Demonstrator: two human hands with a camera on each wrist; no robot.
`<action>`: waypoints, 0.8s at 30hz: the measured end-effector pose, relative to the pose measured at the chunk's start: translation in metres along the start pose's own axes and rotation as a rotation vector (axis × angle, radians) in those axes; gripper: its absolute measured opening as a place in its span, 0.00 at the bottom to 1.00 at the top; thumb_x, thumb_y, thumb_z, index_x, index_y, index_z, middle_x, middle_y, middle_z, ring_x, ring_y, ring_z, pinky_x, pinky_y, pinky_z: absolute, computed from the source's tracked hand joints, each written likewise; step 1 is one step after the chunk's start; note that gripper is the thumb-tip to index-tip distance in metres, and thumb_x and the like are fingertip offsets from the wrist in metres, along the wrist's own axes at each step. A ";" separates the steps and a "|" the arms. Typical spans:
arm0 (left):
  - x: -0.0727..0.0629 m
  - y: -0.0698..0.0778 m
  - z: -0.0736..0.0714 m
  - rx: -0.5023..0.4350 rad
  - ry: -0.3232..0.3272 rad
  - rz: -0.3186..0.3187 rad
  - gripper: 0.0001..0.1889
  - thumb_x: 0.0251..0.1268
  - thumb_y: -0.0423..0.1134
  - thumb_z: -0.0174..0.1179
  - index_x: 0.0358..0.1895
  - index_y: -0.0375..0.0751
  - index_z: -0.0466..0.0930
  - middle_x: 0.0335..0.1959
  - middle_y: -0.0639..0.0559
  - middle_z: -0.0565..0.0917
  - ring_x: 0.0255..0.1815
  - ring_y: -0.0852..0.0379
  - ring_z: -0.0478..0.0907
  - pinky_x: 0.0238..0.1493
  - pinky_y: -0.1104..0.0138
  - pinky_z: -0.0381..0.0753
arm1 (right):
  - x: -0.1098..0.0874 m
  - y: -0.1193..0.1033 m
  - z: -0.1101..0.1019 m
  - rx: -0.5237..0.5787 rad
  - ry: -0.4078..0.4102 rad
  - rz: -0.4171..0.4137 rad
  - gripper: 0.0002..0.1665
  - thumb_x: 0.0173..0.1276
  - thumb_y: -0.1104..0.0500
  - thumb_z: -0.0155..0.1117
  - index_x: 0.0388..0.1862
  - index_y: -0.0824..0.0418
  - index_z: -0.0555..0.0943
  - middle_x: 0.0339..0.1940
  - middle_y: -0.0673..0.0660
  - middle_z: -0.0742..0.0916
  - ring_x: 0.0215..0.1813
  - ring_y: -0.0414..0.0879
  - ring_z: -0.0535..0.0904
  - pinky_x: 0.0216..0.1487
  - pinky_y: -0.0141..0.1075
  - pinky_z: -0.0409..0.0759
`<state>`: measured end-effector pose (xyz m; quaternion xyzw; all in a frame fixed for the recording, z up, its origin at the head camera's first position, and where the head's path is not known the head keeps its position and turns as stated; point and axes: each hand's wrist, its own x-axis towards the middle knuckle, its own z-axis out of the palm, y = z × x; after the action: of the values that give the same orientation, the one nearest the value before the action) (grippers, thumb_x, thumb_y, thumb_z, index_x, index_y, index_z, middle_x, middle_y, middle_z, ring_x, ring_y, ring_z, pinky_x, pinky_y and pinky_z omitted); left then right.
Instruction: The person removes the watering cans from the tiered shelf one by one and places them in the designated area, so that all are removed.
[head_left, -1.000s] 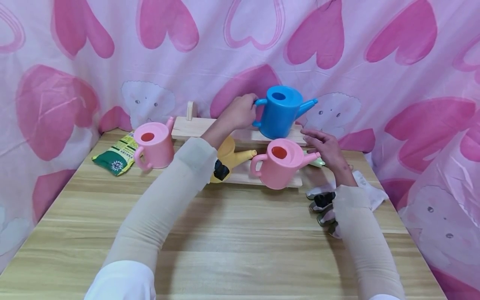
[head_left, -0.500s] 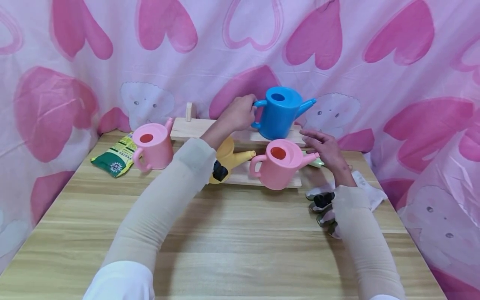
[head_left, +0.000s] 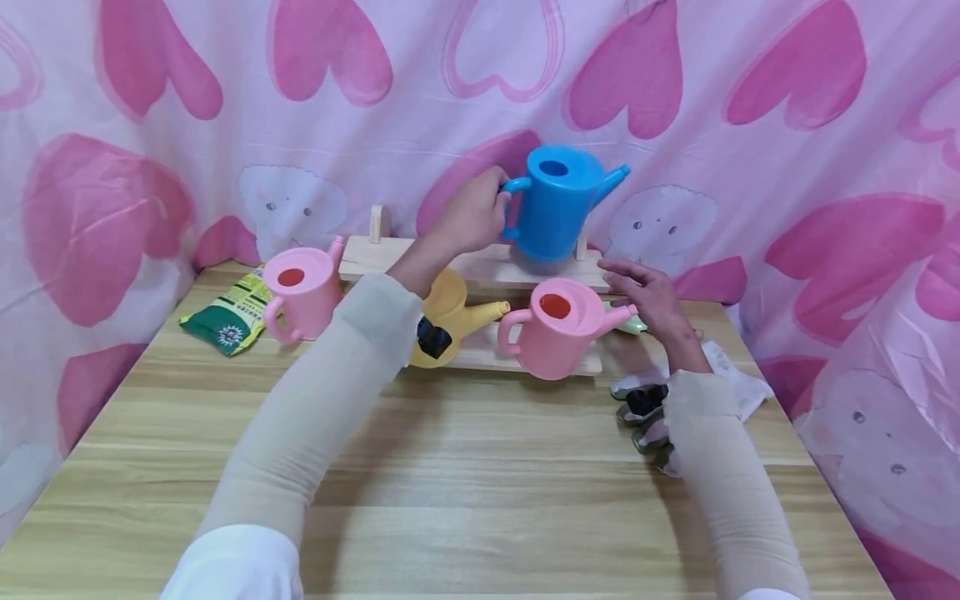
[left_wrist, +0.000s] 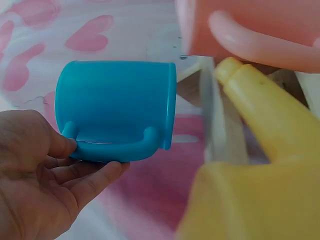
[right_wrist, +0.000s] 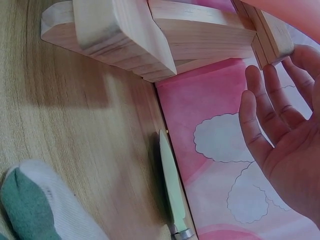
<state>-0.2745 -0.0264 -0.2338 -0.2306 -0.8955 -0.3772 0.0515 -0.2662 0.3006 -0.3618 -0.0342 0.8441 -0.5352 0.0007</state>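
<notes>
Pink heart-print cloth (head_left: 480,108) backs a wood-look table (head_left: 480,483).

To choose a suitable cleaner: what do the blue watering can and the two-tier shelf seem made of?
Blue watering can: probably moulded plastic, smooth and softly glossy; its even colour and rounded handle suggest this.
Two-tier shelf: apparently pale, matte wood; grain lines show.

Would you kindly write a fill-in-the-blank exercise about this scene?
1. The left hand grips the blue plastic watering can by its ____.
2. Directly right of the yellow plastic watering can stands a ____ one.
3. On the wooden table, a green-and-yellow plastic bag lies near the back ____ corner.
Missing: handle; pink; left.
</notes>
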 end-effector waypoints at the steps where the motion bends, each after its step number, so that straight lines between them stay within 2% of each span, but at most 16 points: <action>1: -0.001 0.001 -0.003 0.000 0.015 0.007 0.10 0.84 0.34 0.47 0.56 0.30 0.71 0.42 0.41 0.77 0.42 0.48 0.75 0.47 0.62 0.83 | 0.000 0.000 0.000 -0.002 0.002 -0.003 0.32 0.75 0.38 0.62 0.71 0.52 0.79 0.74 0.53 0.75 0.54 0.45 0.84 0.54 0.40 0.85; 5: -0.007 0.003 -0.017 -0.004 0.039 -0.013 0.11 0.83 0.36 0.49 0.58 0.34 0.72 0.44 0.44 0.78 0.44 0.51 0.76 0.51 0.64 0.83 | 0.001 0.000 0.001 0.000 0.010 -0.006 0.32 0.75 0.38 0.63 0.70 0.52 0.79 0.73 0.53 0.76 0.53 0.45 0.84 0.56 0.43 0.83; 10: -0.020 0.001 -0.036 -0.009 0.056 -0.066 0.12 0.84 0.40 0.48 0.60 0.38 0.71 0.46 0.46 0.78 0.46 0.53 0.75 0.51 0.67 0.81 | 0.001 0.002 0.001 0.012 0.015 -0.002 0.31 0.76 0.41 0.64 0.71 0.54 0.79 0.72 0.55 0.76 0.50 0.42 0.84 0.55 0.41 0.84; 14: -0.032 -0.004 -0.052 -0.019 0.093 -0.043 0.12 0.84 0.39 0.49 0.58 0.36 0.73 0.49 0.44 0.79 0.49 0.51 0.75 0.52 0.64 0.80 | 0.002 0.002 0.003 0.047 0.014 -0.009 0.30 0.76 0.45 0.65 0.71 0.57 0.79 0.73 0.57 0.76 0.48 0.39 0.85 0.55 0.40 0.84; 17: -0.043 -0.009 -0.064 -0.050 0.097 -0.035 0.13 0.84 0.38 0.49 0.59 0.33 0.73 0.53 0.42 0.80 0.52 0.49 0.77 0.54 0.61 0.82 | 0.003 0.002 0.004 0.078 0.014 -0.014 0.30 0.76 0.47 0.66 0.70 0.59 0.79 0.72 0.58 0.76 0.47 0.38 0.86 0.56 0.41 0.83; 21: -0.058 -0.015 -0.079 -0.086 0.104 -0.040 0.15 0.84 0.38 0.48 0.60 0.30 0.73 0.54 0.41 0.80 0.53 0.47 0.78 0.57 0.57 0.83 | 0.005 0.004 0.005 0.096 0.012 -0.020 0.29 0.77 0.49 0.65 0.70 0.61 0.78 0.71 0.59 0.77 0.46 0.38 0.86 0.57 0.42 0.83; 24: -0.071 -0.017 -0.088 -0.100 0.124 -0.052 0.15 0.84 0.38 0.49 0.61 0.30 0.73 0.54 0.40 0.80 0.53 0.46 0.79 0.58 0.55 0.82 | 0.005 0.004 0.005 0.106 0.006 -0.023 0.28 0.77 0.51 0.65 0.70 0.63 0.78 0.71 0.60 0.77 0.45 0.37 0.87 0.55 0.38 0.84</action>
<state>-0.2261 -0.1247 -0.2011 -0.1857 -0.8762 -0.4363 0.0856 -0.2714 0.2973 -0.3675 -0.0420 0.8142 -0.5790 -0.0062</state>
